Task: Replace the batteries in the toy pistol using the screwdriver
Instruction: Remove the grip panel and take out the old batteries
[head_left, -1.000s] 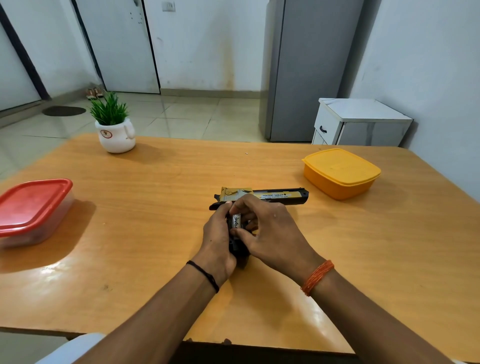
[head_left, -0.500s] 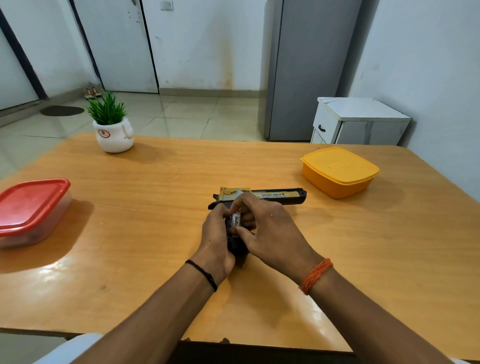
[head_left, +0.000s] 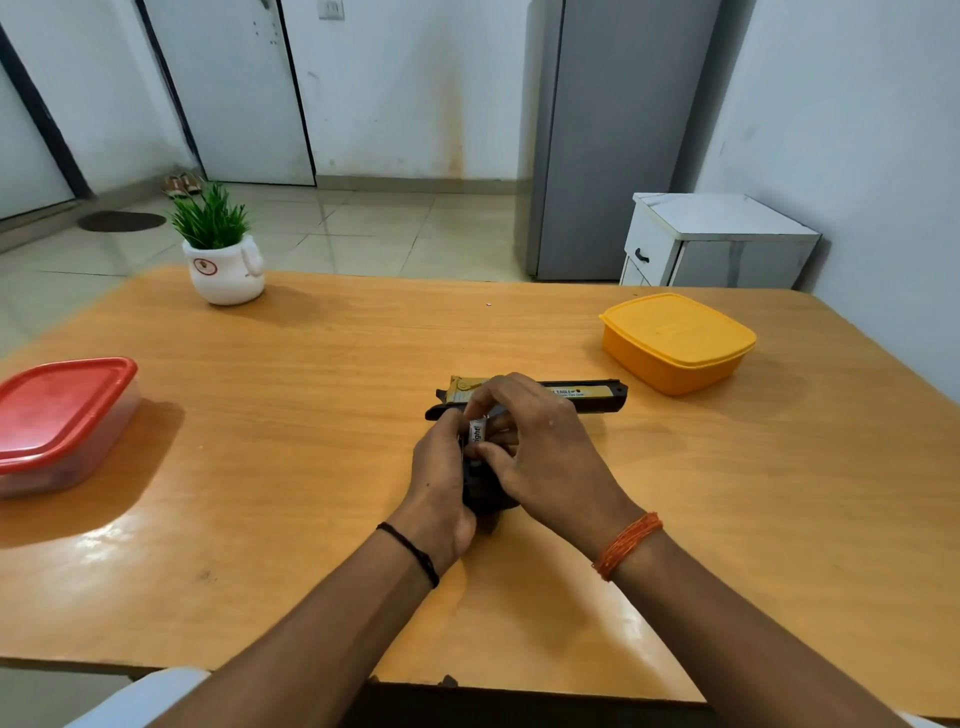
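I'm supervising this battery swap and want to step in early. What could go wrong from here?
The battery is pinched between fingertips of the right hand over the toy pistol grip, so it may slip or seat crooked. Its polarity marks are hidden, so it may go in reversed.

My arms are bare. A thin black band circles my left wrist; a bundle of orange threads wraps my right.

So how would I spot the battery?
Find the toy pistol lying mid-table. Both hands meet over its grip, and the right hand pinches the battery: a small white cylinder with dark lettering, the only pale thing there.
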